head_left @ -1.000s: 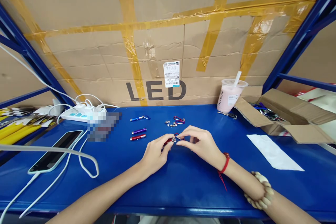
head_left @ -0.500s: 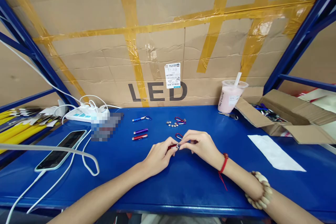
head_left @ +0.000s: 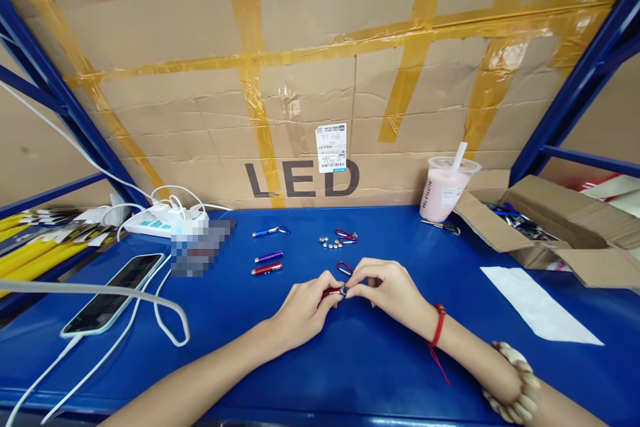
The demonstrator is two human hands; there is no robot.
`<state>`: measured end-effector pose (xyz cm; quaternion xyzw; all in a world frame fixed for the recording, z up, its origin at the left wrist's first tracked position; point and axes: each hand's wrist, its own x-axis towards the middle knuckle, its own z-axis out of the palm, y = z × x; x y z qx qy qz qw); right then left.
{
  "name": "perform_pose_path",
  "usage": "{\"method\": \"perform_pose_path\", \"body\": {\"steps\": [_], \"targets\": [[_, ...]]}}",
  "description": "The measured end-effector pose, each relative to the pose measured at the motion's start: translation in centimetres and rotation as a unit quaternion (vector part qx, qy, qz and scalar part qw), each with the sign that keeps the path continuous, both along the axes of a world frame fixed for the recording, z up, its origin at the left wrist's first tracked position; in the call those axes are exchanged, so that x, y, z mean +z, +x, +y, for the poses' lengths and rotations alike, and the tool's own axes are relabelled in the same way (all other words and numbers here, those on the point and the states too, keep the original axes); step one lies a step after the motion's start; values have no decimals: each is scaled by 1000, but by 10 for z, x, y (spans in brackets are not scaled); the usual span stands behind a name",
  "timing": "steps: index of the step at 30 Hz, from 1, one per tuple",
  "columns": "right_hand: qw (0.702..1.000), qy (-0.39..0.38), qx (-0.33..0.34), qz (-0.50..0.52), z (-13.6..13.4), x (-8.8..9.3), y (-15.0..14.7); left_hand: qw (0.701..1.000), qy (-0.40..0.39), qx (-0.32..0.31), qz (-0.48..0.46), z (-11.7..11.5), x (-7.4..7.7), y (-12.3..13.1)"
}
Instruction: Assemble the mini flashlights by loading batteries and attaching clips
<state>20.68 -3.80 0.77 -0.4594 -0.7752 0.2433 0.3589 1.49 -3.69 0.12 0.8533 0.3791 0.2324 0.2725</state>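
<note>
My left hand (head_left: 303, 310) pinches a small red keychain flashlight (head_left: 332, 291) at the middle of the blue table (head_left: 350, 360). My right hand (head_left: 387, 287) meets it at the flashlight's silver end, fingers pinched together there. A red carabiner clip (head_left: 343, 267) lies just behind the fingers. Farther back lie a red flashlight (head_left: 266, 269), a purple one (head_left: 269, 257) and a blue one with a clip (head_left: 270, 232). Several small button cells (head_left: 330, 243) sit beside another clip (head_left: 347, 235).
A taped cardboard sheet marked LED (head_left: 303, 179) stands behind the table. A pink drink cup with a straw (head_left: 443, 188) and an open cardboard box (head_left: 540, 230) are at the right, with white paper (head_left: 537, 303) nearby. A phone (head_left: 113, 293), white cables and a power strip (head_left: 160, 221) lie at the left.
Both hands have drawn a little closer together on the red flashlight. The view has tilted slightly, so everything sits lower in the picture.
</note>
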Motion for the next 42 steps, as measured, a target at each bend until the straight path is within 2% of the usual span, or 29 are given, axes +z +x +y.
{"method": "perform_pose_path", "body": {"steps": [5,9,15,25,32,42], "targets": [[1000,-30,-5,3,0,-3,-1,1000,6,0,9,1,0,1],[994,-95,-11,54,0,-2,-4,1000,17,1,12,2,-1,2],[967,-228,-8,109,0,-1,-8,999,49,-5,0,1,-5,0],[925,-343,16,160,1,4,-3,995,101,-12,-19,0,-9,2],[927,-334,4,170,1,12,-4,994,105,-3,-14,3,-4,2],[925,-326,21,194,0,11,-1,994,106,19,-25,1,-3,2]]}}
